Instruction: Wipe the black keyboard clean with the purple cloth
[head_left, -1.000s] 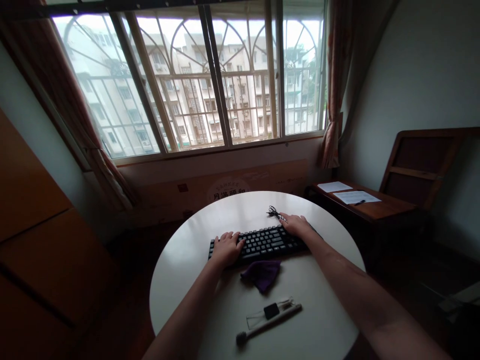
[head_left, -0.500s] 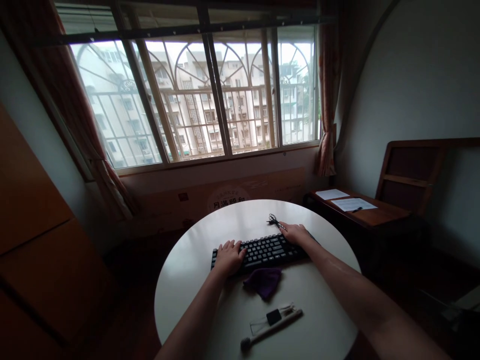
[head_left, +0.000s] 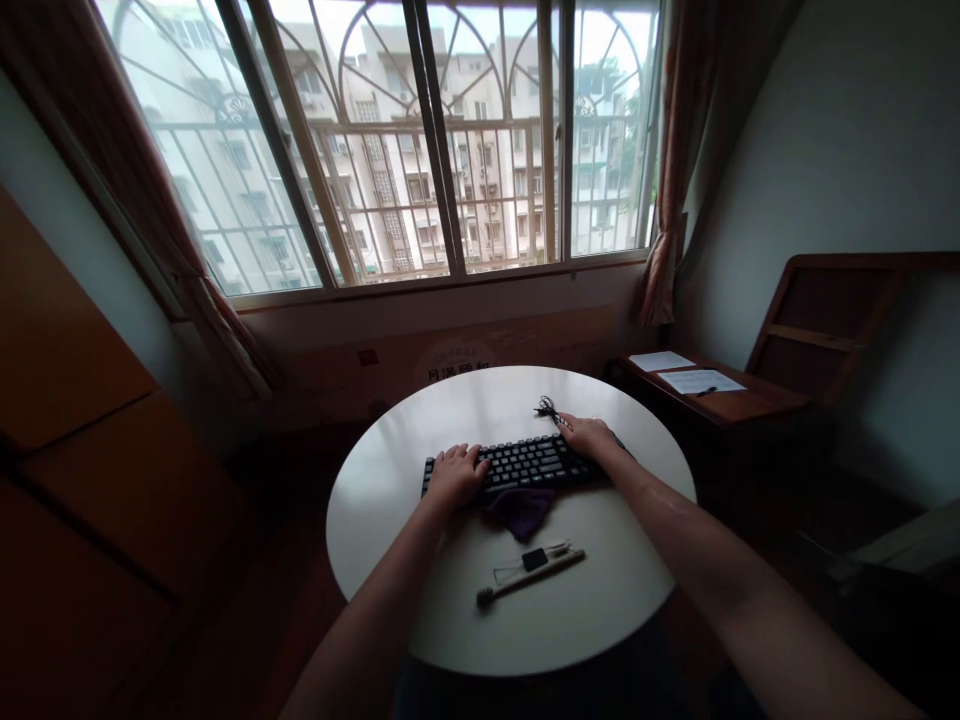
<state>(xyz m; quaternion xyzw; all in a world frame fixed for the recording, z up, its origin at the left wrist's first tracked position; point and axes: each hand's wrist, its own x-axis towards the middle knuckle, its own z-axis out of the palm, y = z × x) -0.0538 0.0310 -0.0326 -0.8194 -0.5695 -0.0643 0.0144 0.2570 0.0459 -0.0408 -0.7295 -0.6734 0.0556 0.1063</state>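
Observation:
A black keyboard [head_left: 529,463] lies across the white round table, with my hands at its two ends. My left hand [head_left: 456,473] covers the left end, its fingers over the far edge and its thumb on the keys. Around the right end, my right hand [head_left: 587,438] has its fingers at the far edge, beside a bundled black cable [head_left: 549,408]. A purple cloth [head_left: 523,513] lies crumpled against the near edge. Closer to me is a brush [head_left: 529,580] with a pale handle and dark bristles, beside a small black tool with wire loops [head_left: 533,558].
The round table [head_left: 367,530] stands below a barred window [head_left: 450,150]. Papers [head_left: 701,381] and a pen lie on a wooden chair or bench [head_left: 772,392] at the right. An orange-brown cabinet [head_left: 82,420] stands at the left.
The view has tipped downward, so the window sits higher and the table's near edge shows. Both hands stay at the keyboard's ends, and nothing has clearly shifted on the table.

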